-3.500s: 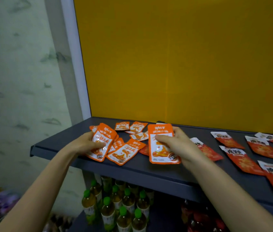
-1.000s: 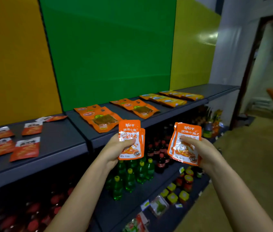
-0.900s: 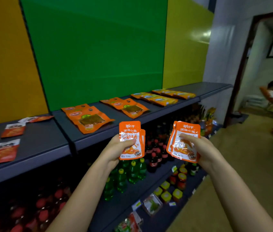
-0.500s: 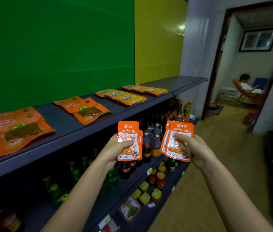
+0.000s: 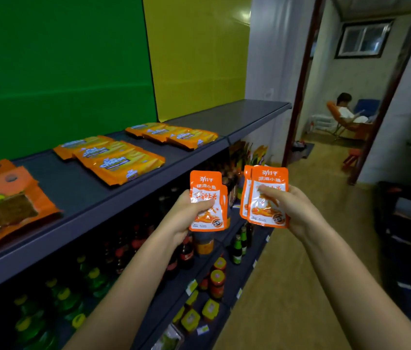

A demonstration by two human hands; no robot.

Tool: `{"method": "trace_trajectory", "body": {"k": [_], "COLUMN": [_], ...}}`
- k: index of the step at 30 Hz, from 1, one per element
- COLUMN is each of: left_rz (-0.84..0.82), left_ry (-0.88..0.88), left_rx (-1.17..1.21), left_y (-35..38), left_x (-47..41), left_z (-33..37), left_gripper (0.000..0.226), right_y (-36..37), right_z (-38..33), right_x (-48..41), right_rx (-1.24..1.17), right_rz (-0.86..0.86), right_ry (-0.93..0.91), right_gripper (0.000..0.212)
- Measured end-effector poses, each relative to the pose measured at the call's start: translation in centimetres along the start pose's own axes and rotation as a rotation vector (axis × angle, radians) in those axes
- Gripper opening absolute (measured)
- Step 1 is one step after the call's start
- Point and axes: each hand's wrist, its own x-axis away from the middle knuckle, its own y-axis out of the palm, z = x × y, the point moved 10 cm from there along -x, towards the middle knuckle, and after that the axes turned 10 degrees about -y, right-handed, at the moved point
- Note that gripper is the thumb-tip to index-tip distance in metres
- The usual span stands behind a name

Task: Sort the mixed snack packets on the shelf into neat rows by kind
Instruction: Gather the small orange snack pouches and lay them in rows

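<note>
The left hand point(image 5: 186, 215) grips a small stack of orange snack packets point(image 5: 207, 198), thumb curled across the front. The right hand point(image 5: 292, 210) pinches a second stack of the same kind point(image 5: 267, 200), fingers closed over the face. Each front carries the white brand mark 劲仔 above 深海小鱼; the smaller print is too fine to read. Both stacks are upright in the air, off the grey shelf point(image 5: 93, 198) and just in front of its edge. On the shelf lie yellow-orange packs point(image 5: 121, 164) lettered "Cal Cheese", with another row point(image 5: 174, 133) farther along. Half a second ago these packs lay farther along the shelf from the hands; now they lie close by, and both grips are unchanged.
</note>
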Motion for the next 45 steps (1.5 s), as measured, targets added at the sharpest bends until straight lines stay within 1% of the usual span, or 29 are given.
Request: {"method": "trace_trajectory", "body": {"k": [2,4,8,12,14,16,19,23,25,28,32,35,41,45], "left_rz": [0.005,0.005,0.036,0.096,0.155,0.211,0.267,0.317,0.349,0.382,0.426,0.461,0.569,0.684], "left_ry": [-0.01,-0.014,-0.009,-0.004,-0.003,0.001,-0.006,0.024,0.032,0.027,0.029,0.036,0.073,0.087], "left_rx": [0.001,-0.01,-0.032,-0.021,0.001,0.021,0.052,0.121,0.15,0.194,0.209,0.206,0.231,0.207], "left_y": [1.2,2.4,4.5,6.9,8.3,9.9,12.7,15.3,15.9,16.4,16.0,15.2,11.2,7.5], "left_x": [-2.0,-4.0,-7.9,-11.9,-14.0,-16.2,-18.9,-21.6,-22.6,-23.9,-25.1,-25.7,-26.9,-27.4], "left_z": [0.4,1.0,2.1,3.2,3.7,4.3,5.3,7.4,8.3,9.3,10.4,11.0,12.4,14.0], "left_gripper": [0.027,0.031,0.03,0.009,0.017,0.031,0.04,0.036,0.032,0.033,0.033,0.032,0.044,0.043], "right_y": [-1.2,-2.4,-4.4,-6.4,-7.5,-8.6,-10.0,-10.6,-10.5,-9.7,-7.7,-5.5,0.1,4.6], "right_z": [0.6,1.2,2.2,2.7,2.4,1.6,0.1,-1.3,-1.4,-1.8,-2.1,-1.6,-1.4,-2.1], "right_x": [-2.1,-4.3,-9.3,-14.6,-17.2,-19.9,-23.4,-27.3,-28.9,-31.0,-33.5,-35.0,-37.2,-38.8], "right_rx": [0.006,-0.004,-0.014,0.009,0.016,0.018,0.018,-0.007,-0.033,-0.059,-0.063,-0.055,-0.08,-0.093], "right_rz": [-0.01,-0.022,-0.065,-0.147,-0.205,-0.262,-0.342,-0.447,-0.475,-0.515,-0.587,-0.626,-0.726,-0.825], "right_ry": [0.021,0.037,0.052,0.065,0.068,0.06,0.052,0.04,0.043,0.036,0.016,0.015,0.009,-0.017], "right_gripper": [0.007,0.01,0.016,0.025,0.028,0.026,0.022,0.016,0.01,0.006,0.014,0.008,0.015,0.009]}}
